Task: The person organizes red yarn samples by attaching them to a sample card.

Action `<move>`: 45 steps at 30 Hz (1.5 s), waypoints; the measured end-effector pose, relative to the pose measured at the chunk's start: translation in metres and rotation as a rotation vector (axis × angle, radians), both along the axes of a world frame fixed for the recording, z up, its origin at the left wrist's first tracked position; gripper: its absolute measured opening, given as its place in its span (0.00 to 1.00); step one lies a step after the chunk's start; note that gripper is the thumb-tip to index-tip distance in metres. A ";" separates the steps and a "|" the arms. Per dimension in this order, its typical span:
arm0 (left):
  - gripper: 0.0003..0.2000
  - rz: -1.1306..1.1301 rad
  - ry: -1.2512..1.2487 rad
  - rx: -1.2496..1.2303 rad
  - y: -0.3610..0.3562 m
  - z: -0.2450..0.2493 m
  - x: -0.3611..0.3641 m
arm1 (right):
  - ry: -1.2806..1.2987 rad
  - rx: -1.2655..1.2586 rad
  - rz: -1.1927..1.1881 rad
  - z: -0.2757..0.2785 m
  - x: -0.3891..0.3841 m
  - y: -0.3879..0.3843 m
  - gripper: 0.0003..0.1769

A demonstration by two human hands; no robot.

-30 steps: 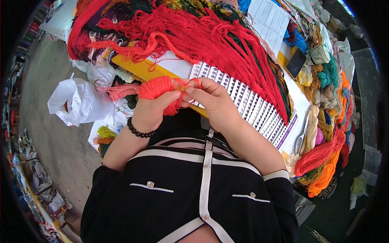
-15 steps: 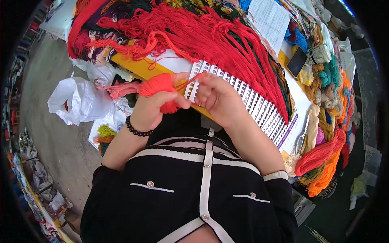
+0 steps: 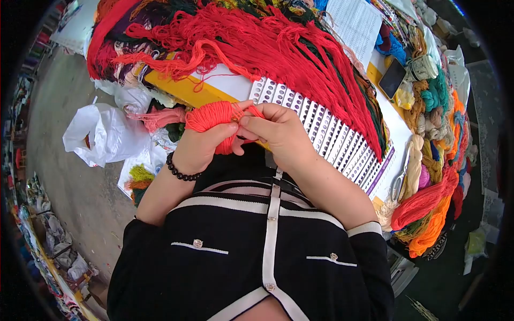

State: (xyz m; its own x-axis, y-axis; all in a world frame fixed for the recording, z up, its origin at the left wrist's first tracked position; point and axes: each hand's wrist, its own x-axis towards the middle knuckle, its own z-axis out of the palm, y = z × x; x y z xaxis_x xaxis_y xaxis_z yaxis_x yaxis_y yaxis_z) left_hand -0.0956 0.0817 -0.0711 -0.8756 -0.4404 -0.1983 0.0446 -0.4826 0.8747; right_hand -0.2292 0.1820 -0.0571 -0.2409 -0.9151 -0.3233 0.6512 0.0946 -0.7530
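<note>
My left hand [image 3: 198,150], with a dark bead bracelet at its wrist, holds a wound bundle of coral-red thread [image 3: 209,116] between thumb and fingers. Close against it, my right hand [image 3: 278,131] pinches a short strand of the same thread [image 3: 256,111] at the bundle's right end. The thumbs of both hands nearly meet there. Behind my hands, a large heap of loose red thread [image 3: 267,48] lies over white cards with rows of holes [image 3: 321,128].
White plastic bags [image 3: 101,134] are at the left. A phone [image 3: 392,77], a printed sheet [image 3: 353,27], scissors [image 3: 399,179] and coloured yarn skeins [image 3: 428,214] lie to the right. The table's yellow edge [image 3: 176,88] runs just beyond my hands.
My right hand has moved left and down to the bundle, and its fingers have closed in beside my left thumb. The strand stretched between the hands is now shorter.
</note>
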 end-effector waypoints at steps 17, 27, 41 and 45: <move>0.12 0.237 0.017 -0.162 -0.002 -0.010 -0.003 | 0.025 -0.085 -0.013 -0.018 -0.010 -0.001 0.08; 0.25 -0.008 -0.033 -0.239 0.005 0.000 -0.010 | 0.016 0.027 0.016 -0.016 -0.002 -0.006 0.05; 0.18 0.098 -0.071 -0.063 0.004 0.003 -0.002 | -0.058 -0.056 -0.034 -0.004 -0.002 0.002 0.05; 0.14 0.176 0.010 -0.041 0.004 0.000 -0.004 | -0.075 -0.049 -0.092 -0.005 -0.001 0.003 0.06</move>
